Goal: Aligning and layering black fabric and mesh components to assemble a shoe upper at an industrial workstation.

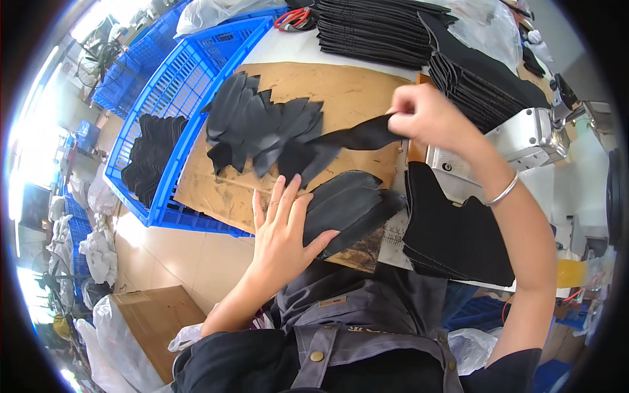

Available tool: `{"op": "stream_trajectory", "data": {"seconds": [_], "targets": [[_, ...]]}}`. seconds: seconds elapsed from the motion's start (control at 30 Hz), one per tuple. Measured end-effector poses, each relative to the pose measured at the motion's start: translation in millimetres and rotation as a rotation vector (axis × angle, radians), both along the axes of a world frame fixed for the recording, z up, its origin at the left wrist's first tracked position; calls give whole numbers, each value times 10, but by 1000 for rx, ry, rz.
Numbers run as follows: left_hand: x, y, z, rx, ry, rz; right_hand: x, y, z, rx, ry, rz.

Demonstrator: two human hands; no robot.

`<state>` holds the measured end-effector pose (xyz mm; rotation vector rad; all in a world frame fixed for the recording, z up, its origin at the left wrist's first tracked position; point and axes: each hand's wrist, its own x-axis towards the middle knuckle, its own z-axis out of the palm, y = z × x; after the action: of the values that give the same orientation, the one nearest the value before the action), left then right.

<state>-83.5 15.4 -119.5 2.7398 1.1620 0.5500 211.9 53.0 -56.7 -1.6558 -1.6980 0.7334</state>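
Observation:
My right hand (429, 118), closed in a pinch, holds up one end of a black strip-like cut piece (360, 135). The strip twists down to the left, toward other dark pieces on the brown cardboard (373, 82). Spread and nearly flat, my left hand (282, 219) rests against the left edge of a near fan of dark leather-like pieces (347, 203). Its fingertips reach the cardboard just below the strip's lower end. Farther off lies a larger overlapping spread of similar pieces (262, 121).
Left of the cardboard, a blue plastic crate (160, 157) holds stacked black pieces. Tall black stacks (373, 33) stand at the back. On the right are a white sewing machine (524, 141) and a pile of black cut panels (452, 229). A cardboard box (160, 321) stands lower left.

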Motion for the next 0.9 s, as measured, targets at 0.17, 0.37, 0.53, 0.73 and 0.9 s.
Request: {"op": "stream_trajectory", "data": {"seconds": [0.17,0.37,0.53,0.73,0.9], "targets": [[59,53,39,-60,-61,-36,180,-75,34,-111,83,-34],[43,200,55,106,-319,-69,18,-154,71,-14,-61,-21],[220,480,374,330,-359,-160,-165,-367,65,340,-421,121],[659,1309,396,167,-171,-513,-300,-499,25,719,-909,229],[778,1456,313,-226,-176,-487,-314,-535,-58,854,-1074,252]]}}
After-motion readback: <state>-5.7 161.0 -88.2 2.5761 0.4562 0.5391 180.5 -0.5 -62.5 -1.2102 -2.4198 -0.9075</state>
